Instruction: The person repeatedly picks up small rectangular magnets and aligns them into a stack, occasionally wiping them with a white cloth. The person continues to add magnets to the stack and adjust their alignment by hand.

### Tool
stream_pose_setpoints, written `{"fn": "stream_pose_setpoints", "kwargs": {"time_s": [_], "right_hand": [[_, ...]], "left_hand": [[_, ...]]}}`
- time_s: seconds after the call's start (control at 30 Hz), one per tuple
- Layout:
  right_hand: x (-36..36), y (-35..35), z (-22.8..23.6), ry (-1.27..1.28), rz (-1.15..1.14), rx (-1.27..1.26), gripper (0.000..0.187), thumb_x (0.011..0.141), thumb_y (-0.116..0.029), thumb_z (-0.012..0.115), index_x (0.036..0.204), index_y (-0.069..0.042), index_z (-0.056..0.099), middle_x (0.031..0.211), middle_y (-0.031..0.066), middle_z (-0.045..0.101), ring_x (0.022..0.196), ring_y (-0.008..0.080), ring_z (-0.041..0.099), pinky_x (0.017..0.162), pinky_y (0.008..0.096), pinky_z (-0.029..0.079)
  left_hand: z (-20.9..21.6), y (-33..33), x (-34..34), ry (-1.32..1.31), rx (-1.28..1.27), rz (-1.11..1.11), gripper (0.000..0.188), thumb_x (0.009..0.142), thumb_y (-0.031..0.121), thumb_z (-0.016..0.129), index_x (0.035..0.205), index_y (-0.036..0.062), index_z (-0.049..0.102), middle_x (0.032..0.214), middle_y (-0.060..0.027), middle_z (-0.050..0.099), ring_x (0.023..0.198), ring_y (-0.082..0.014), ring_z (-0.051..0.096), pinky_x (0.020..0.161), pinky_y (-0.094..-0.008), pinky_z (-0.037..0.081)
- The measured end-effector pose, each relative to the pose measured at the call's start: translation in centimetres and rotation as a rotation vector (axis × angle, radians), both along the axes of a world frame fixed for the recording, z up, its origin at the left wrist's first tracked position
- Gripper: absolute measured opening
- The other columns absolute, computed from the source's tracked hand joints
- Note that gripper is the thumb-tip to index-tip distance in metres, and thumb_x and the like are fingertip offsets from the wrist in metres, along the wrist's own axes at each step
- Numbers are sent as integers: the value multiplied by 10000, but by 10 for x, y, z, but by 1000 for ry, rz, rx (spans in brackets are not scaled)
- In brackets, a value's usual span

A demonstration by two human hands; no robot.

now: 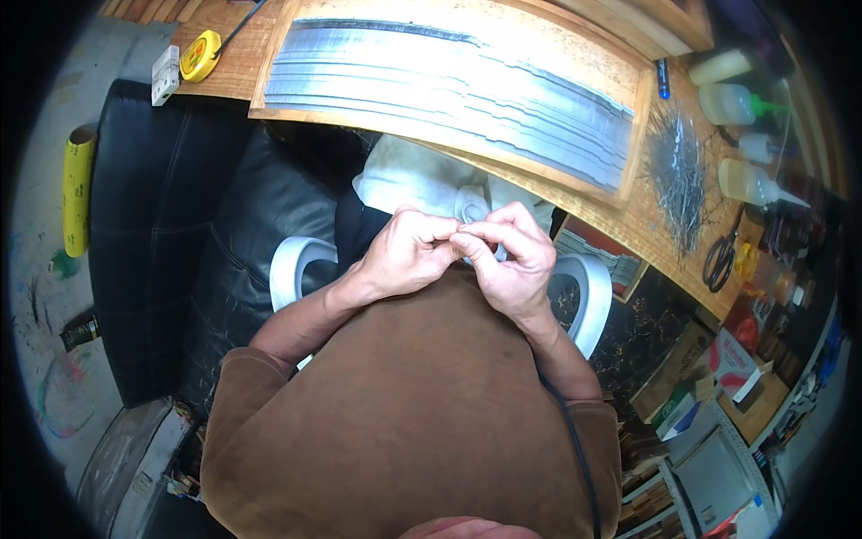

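Observation:
Just in front of my chest, my left hand [412, 250] and my right hand [514, 260] meet at the fingertips. Both are closed in a pinch, thumbs against fingers. Whatever lies between the fingertips is too small or too hidden to name. Beyond them, a shallow wooden tray [261, 97] rests on the workbench, bearing layered rows of thin grey strips [449, 90] under bright light. A loose heap of thin, dark, wire-like pieces [680, 184] lies to the right of the tray.
Black-handled scissors [719, 262], a blue marker [663, 78] and squeeze bottles [729, 103] sit on the bench's right side. A yellow tape measure [200, 56] lies at the far left. Left of me is a black leather sofa [153, 225]; grey chair arms [591, 305] flank me.

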State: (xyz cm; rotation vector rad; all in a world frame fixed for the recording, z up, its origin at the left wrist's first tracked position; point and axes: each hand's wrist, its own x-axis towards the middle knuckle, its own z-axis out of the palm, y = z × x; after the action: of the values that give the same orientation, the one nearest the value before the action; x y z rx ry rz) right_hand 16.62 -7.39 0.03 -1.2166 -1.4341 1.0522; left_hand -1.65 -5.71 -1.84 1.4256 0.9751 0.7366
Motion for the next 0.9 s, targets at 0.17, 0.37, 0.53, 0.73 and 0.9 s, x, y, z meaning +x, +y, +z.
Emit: {"fn": "stream_pose_setpoints", "kwargs": {"time_s": [0.17, 0.37, 0.53, 0.73, 0.9], "right_hand": [[5, -2, -6, -53, -26, 82, 185, 848, -58, 893, 1011, -9, 821, 848, 67, 646, 710, 123, 625, 628, 259, 496], [13, 0, 11, -3, 64, -43, 213, 837, -4, 878, 1038, 8, 812, 891, 71, 699, 748, 131, 665, 676, 254, 533], [15, -1, 10, 33, 88, -77, 229, 834, 39, 871, 1054, 0, 822, 933, 67, 708, 805, 115, 650, 704, 237, 517], [13, -1, 7, 94, 91, -97, 217, 840, 45, 865, 1048, -1, 825, 935, 64, 708, 809, 114, 649, 701, 233, 512], [12, -1, 7, 116, 89, -99, 205, 843, 44, 863, 1039, 0, 826, 931, 66, 709, 799, 115, 656, 694, 236, 518]], "left_hand": [[15, 6, 3, 6, -125, -40, 76, 958, 53, 743, 962, -14, 779, 686, -138, 672, 593, -95, 536, 566, -300, 456], [19, 10, -3, -26, -113, -58, 112, 966, 64, 740, 1037, -5, 793, 806, -132, 774, 658, -88, 649, 621, -287, 516], [17, 9, -6, 10, -87, -86, 108, 962, 62, 737, 1030, -4, 789, 731, -138, 724, 593, -84, 577, 579, -291, 478], [19, 7, -7, 2, -65, -69, 96, 954, 66, 745, 1009, -1, 787, 697, -141, 698, 564, -89, 551, 555, -299, 462], [12, 6, -8, 22, 1, -66, 102, 951, 87, 762, 1005, 4, 789, 707, -147, 705, 555, -117, 576, 556, -301, 473]]}}
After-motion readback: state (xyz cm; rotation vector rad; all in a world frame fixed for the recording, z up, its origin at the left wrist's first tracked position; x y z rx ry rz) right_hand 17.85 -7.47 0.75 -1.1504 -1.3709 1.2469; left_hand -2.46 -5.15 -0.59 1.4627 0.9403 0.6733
